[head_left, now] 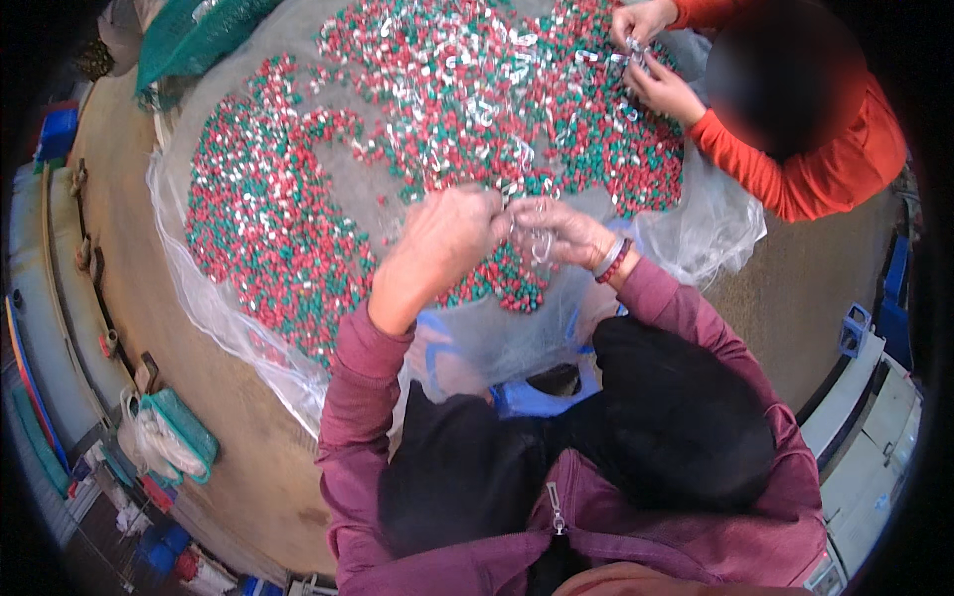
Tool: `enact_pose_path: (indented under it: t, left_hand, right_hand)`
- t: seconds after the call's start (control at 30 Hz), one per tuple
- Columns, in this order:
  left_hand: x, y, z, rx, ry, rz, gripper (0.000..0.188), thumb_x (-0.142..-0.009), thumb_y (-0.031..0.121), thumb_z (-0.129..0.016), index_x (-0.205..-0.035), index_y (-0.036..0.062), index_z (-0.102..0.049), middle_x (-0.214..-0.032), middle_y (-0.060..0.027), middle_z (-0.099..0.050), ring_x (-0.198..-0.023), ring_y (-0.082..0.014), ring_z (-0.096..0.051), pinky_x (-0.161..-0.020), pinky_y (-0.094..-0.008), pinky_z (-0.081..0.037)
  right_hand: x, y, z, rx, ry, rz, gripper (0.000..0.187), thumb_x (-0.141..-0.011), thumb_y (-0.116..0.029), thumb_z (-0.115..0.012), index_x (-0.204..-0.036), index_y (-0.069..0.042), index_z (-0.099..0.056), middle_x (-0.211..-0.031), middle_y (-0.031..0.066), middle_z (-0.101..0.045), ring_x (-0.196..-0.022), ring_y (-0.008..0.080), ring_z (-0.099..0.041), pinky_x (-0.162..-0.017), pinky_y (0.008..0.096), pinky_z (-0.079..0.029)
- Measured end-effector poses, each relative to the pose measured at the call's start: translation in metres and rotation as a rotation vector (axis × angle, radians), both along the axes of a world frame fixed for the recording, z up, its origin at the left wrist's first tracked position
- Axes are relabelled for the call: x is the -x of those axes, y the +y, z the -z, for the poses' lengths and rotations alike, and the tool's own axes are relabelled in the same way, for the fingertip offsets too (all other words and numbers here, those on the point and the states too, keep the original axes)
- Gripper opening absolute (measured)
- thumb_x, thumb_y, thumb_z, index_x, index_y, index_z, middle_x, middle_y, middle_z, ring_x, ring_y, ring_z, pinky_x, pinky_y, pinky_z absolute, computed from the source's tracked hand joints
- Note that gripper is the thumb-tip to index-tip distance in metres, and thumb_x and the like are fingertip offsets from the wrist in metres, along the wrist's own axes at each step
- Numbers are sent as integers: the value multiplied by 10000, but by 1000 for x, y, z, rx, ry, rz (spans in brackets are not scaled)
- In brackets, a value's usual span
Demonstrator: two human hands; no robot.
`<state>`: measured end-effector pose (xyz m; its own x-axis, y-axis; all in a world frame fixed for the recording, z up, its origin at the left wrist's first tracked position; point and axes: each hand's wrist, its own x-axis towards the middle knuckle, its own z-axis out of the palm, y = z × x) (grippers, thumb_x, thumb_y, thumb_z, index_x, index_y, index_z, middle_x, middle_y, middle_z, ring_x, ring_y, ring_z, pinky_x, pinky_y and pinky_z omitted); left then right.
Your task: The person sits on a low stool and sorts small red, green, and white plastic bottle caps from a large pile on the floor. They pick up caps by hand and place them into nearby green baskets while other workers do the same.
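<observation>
My left hand (447, 238) and my right hand (559, 232) meet over the near edge of a wide spread of small red, green and white pieces (273, 184). Both have their fingers pinched together. From the right fingers hang small clear, loop-shaped plastic clips (540, 246). The left fingertips press close to them, and what they pinch is too small to make out. More whitish clips (520, 151) lie scattered over the coloured pieces. Translucent plastic sheeting (189, 263) lies under the whole spread.
At the far right a co-worker in an orange sleeve (757, 164) handles similar clips with both hands. Green netting (189, 45) lies at the far left. A teal basket (181, 434) with whitish bags stands on the floor at left. Blue plastic (542, 399) shows between my knees.
</observation>
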<state>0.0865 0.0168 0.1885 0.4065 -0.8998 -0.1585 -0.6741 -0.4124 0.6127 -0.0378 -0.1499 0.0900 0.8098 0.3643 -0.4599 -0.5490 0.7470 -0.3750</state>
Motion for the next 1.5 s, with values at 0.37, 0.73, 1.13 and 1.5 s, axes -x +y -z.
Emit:
enact_pose_path:
  t: [0.37, 0.73, 1.13, 1.5]
  left_hand:
    - [-4, 1, 17, 232, 114, -178, 152, -888, 161, -594, -830, 20, -587, -808, -159, -587, -750, -364, -607, -636, -456, -464]
    - [17, 8, 21, 77, -253, -44, 124, -898, 195, -590, -892, 76, -556, -820, -110, -538, -716, -321, -621, -531, -427, -497]
    - [10, 12, 71, 363, 185, -255, 116, -903, 109, -565, -820, 32, -542, -682, -48, -462, -619, -143, -526, -513, -313, -404]
    - [-15, -9, 131, 490, 1940, -507, 167, -889, 228, -597, -938, 85, -528, -923, -61, -495, -684, -103, -474, -428, -180, -395]
  right_hand:
    - [-4, -5, -3, -15, -75, 63, 181, -911, -186, -641, -985, -21, -628, -855, 31, -637, -706, 75, -613, -547, 178, -500]
    - [2, 5, -3, 194, 90, 90, 238, -957, -298, -572, -891, -74, -617, -765, -16, -615, -621, 43, -587, -489, 167, -476]
    - [3, -18, 2, -174, 84, 415, 202, -945, -247, -568, -841, -74, -566, -726, 21, -514, -594, 87, -477, -446, 186, -418]
    - [11, -37, 23, -622, -97, 487, 227, -857, -147, -511, -995, 33, -526, -921, 135, -424, -711, 192, -449, -352, 193, -403]
